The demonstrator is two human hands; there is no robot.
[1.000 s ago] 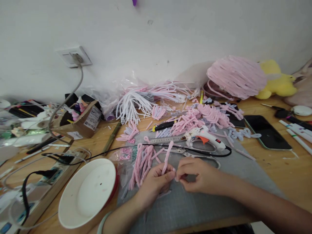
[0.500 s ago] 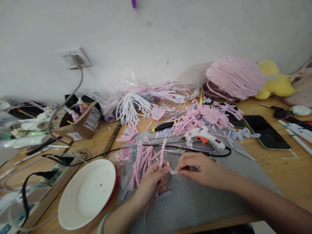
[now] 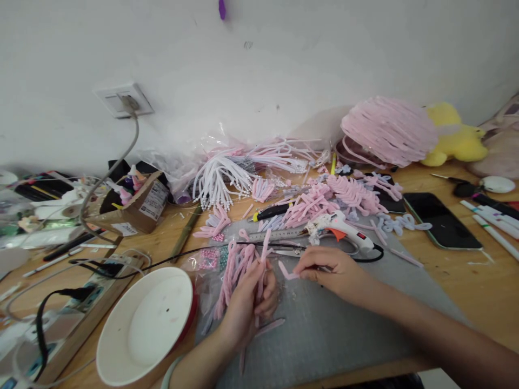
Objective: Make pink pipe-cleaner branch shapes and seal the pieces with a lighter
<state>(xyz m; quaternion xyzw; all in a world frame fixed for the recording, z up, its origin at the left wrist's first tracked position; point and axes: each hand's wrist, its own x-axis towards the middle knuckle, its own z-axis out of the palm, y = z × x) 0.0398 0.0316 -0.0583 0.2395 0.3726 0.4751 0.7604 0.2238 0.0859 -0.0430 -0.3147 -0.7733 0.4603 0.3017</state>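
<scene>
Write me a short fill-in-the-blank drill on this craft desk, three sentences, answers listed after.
1. The left hand grips an upright pink ____.
2. The right hand pinches a short bent pink piece above the grey ____.
3. The white glue gun has an ____ trigger.

Missing words: pipe cleaner; mat; orange

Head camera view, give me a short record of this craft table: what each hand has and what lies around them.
left hand: grips a pink pipe cleaner, upright
right hand: pinches a short bent pink piece
surface: grey cutting mat on a wooden table
behind the hands: glue gun, ruler
left of the mat: white bowl
right: phone
</scene>
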